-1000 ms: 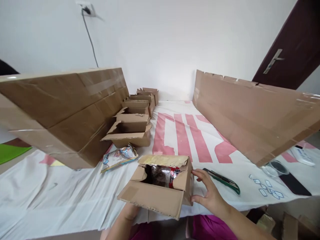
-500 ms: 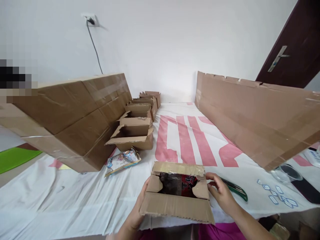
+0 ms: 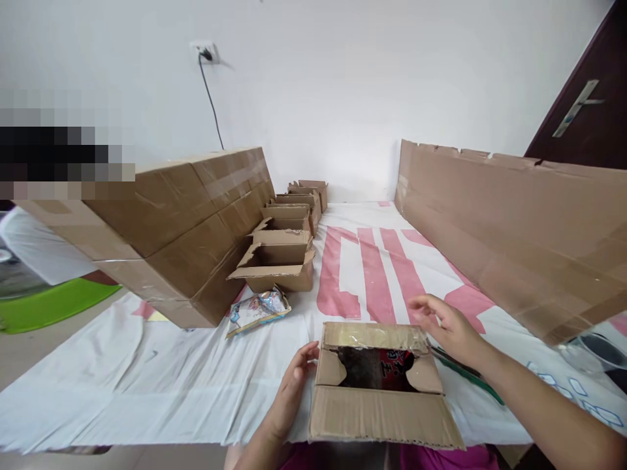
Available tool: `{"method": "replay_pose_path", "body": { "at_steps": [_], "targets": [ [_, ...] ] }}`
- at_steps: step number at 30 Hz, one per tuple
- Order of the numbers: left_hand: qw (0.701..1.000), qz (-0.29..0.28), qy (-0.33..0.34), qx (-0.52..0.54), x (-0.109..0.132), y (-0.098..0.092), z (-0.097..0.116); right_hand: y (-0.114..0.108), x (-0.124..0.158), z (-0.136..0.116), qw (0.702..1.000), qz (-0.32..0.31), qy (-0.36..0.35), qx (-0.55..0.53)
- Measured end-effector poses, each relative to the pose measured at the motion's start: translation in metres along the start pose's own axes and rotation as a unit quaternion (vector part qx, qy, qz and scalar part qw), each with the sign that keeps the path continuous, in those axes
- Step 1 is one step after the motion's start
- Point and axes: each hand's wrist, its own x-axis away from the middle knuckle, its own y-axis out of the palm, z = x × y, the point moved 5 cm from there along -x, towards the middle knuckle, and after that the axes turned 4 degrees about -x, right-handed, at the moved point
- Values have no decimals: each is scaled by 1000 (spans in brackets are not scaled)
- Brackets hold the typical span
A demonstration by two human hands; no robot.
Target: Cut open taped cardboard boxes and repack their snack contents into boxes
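A small cardboard box (image 3: 382,414) stands at the table's near edge, its far and near flaps spread outward. Through its opening shows a dark package (image 3: 365,369) with red and black printing. Beside the box's left wall is my left hand (image 3: 295,382), fingers loosely curved and apart; whether it touches the wall I cannot tell. My right hand (image 3: 453,329) hovers over the far right corner with nothing in it, fingers stretched to the left. Under my right forearm lies a green-handled tool (image 3: 473,376), partly hidden.
A shiny printed packet (image 3: 259,310) lies left of the box. Beyond it, several open cardboard boxes (image 3: 284,277) form a row along a big taped carton (image 3: 196,241). A tall cardboard panel (image 3: 499,222) bounds the right side, with a clear round container (image 3: 595,352) near its front end.
Both hands have come off the box's sides. My right hand has risen up and away over the far corner. The view has turned slightly left.
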Motion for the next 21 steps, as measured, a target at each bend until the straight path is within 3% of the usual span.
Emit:
{"method": "replay_pose_path", "body": {
  "at_steps": [3,8,11,15,19,21],
  "targets": [
    [999,-12,45,20,-17,2,24,27,-32,-18,993,-109,-21,35],
    [987,-125,92,-48,-45,33,69,89,-68,-21,977,-193,-34,85],
    [987,-94,93,-97,-55,40,78,111,-73,-29,971,-211,-72,91],
    [992,-56,83,-82,-58,40,72,110,-55,-47,955,-217,-175,102],
    [994,-35,76,-73,-58,37,67,90,-25,-56,907,-207,-341,136],
    [995,-27,74,-69,-58,37,66,80,-14,-53,898,-212,-365,126]
  ]
}}
